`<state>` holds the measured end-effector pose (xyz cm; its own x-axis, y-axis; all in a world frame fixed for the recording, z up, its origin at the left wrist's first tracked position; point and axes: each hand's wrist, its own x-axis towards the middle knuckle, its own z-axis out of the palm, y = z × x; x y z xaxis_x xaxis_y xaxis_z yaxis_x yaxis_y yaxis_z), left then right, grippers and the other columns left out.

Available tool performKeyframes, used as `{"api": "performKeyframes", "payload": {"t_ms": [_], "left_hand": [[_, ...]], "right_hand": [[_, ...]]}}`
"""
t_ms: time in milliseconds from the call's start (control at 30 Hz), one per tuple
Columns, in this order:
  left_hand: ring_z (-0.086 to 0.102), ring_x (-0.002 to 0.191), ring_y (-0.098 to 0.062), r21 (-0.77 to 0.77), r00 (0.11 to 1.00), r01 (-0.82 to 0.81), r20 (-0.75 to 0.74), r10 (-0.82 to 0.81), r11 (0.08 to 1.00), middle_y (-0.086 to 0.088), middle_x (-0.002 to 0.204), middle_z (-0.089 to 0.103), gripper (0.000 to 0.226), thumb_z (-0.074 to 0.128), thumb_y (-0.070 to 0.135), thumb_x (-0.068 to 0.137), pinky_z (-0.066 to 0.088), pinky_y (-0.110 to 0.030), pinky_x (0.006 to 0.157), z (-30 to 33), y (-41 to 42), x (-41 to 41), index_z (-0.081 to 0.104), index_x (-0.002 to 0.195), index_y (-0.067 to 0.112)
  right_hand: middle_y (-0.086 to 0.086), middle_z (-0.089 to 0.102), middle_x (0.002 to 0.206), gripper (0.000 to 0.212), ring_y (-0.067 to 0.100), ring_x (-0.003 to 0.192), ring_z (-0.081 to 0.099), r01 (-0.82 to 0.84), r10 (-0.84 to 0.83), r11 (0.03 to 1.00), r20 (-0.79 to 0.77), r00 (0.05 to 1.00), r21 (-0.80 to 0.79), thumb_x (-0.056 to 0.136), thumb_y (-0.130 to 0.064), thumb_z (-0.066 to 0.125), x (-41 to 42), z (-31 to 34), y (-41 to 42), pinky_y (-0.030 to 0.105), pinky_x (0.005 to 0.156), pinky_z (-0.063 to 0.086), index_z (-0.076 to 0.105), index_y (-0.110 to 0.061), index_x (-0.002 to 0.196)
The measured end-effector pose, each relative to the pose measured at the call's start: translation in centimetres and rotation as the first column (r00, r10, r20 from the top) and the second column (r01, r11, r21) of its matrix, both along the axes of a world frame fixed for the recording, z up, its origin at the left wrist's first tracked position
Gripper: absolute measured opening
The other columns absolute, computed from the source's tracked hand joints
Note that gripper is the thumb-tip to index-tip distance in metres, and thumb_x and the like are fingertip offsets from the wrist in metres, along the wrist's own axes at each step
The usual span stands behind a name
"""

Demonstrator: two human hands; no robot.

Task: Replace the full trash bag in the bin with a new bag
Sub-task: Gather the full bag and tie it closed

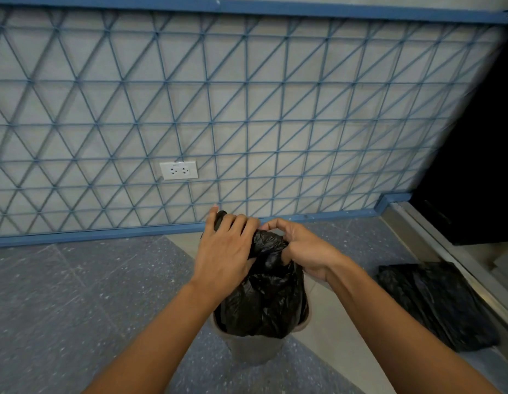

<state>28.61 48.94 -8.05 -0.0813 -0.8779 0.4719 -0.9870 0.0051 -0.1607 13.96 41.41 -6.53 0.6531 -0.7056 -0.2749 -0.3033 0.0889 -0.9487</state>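
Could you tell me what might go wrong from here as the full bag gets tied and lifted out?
Both hands, left hand and right hand, grip only the gathered top of the full bag; thin plastic could tear there. The small bin may lift or tip with it. The spare bag lies underfoot, a possible slip.

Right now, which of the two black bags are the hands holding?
The black bag in the bin: the left hand and the right hand grip its gathered top. The other black bag lies flat on the floor, untouched.

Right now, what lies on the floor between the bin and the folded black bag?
Nothing; the head view shows bare floor between bin and folded bag.
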Motion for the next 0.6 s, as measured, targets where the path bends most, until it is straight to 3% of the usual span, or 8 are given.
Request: {"api": "performKeyframes", "payload": {"t_ms": [100,167,267,333,433,533,600], "left_hand": [[0.061,0.090,-0.024,0.029,1.000,0.022,-0.005,-0.022,0.999,0.002,0.092,0.063,0.070,0.079,0.040,0.058,0.038,-0.050,0.103,-0.1,-0.4,-0.2,0.053,0.120,0.021],[0.061,0.090,-0.024,0.025,0.999,0.032,-0.030,-0.031,0.999,0.002,0.092,0.063,0.073,0.078,0.036,0.058,0.036,-0.046,0.103,-0.1,-0.7,-0.4,0.051,0.123,0.021],[0.063,0.091,-0.022,0.009,0.993,0.095,-0.073,-0.094,0.995,0.003,0.091,0.066,0.065,0.076,0.041,0.062,0.023,-0.039,0.106,-0.3,-1.2,-0.2,0.054,0.120,0.021],[0.062,0.097,-0.019,0.035,0.980,0.156,-0.134,-0.150,0.987,0.005,0.097,0.066,0.060,0.068,0.050,0.068,0.016,-0.035,0.108,-0.5,-1.5,0.3,0.055,0.119,0.022],[0.055,0.109,-0.015,0.109,0.950,0.200,-0.263,-0.166,0.974,0.009,0.111,0.063,0.059,0.056,0.056,0.070,0.002,-0.027,0.111,-0.6,-1.6,0.9,0.050,0.122,0.028],[0.048,0.113,-0.008,0.152,0.909,0.222,-0.389,-0.148,0.963,0.014,0.114,0.060,0.070,0.041,0.081,0.065,0.002,-0.027,0.111,-0.4,-1.7,1.1,0.050,0.118,0.034],[0.047,0.111,-0.007,0.155,0.867,0.232,-0.481,-0.132,0.960,0.015,0.109,0.060,0.078,0.025,0.090,0.062,0.008,-0.032,0.111,-0.1,-1.9,1.2,0.053,0.112,0.037]], "right_hand": [[0.019,0.053,0.121,0.079,0.032,0.107,0.056,-0.092,0.077,0.988,0.128,0.989,0.121,0.062,0.038,0.025,-0.1,-0.2,-0.5,0.036,0.067,0.049,0.050,-0.009,0.120],[0.017,0.050,0.125,0.085,0.031,0.103,0.057,-0.114,0.071,0.972,0.206,0.976,0.207,0.063,0.040,0.023,-0.2,-0.5,-0.7,0.031,0.060,0.054,0.043,-0.008,0.130],[0.020,0.050,0.118,0.086,0.031,0.090,0.059,-0.094,0.040,0.966,0.221,0.974,0.241,0.068,0.038,0.037,-1.0,-1.1,-1.3,0.033,0.055,0.055,0.047,-0.026,0.124],[0.016,0.050,0.109,0.085,0.028,0.087,0.059,-0.078,0.058,0.990,0.173,0.983,0.114,0.068,0.029,0.057,-1.5,-1.5,-1.4,0.035,0.061,0.058,0.045,-0.036,0.122],[0.001,0.047,0.116,0.092,0.019,0.096,0.056,-0.047,0.058,0.970,0.039,0.998,-0.239,0.066,-0.002,0.081,-2.2,-2.0,-1.2,0.029,0.077,0.055,0.032,-0.052,0.125],[-0.014,0.038,0.134,0.088,0.008,0.114,0.049,-0.022,0.063,0.918,0.090,0.994,-0.397,0.075,-0.012,0.077,-3.4,-2.9,-0.7,0.020,0.089,0.047,0.026,-0.061,0.128],[-0.023,0.024,0.145,0.088,-0.003,0.131,0.033,-0.116,0.155,0.872,0.044,0.987,-0.476,0.080,-0.014,0.072,-4.1,-3.6,-0.1,0.012,0.101,0.035,0.021,-0.064,0.131]]}}
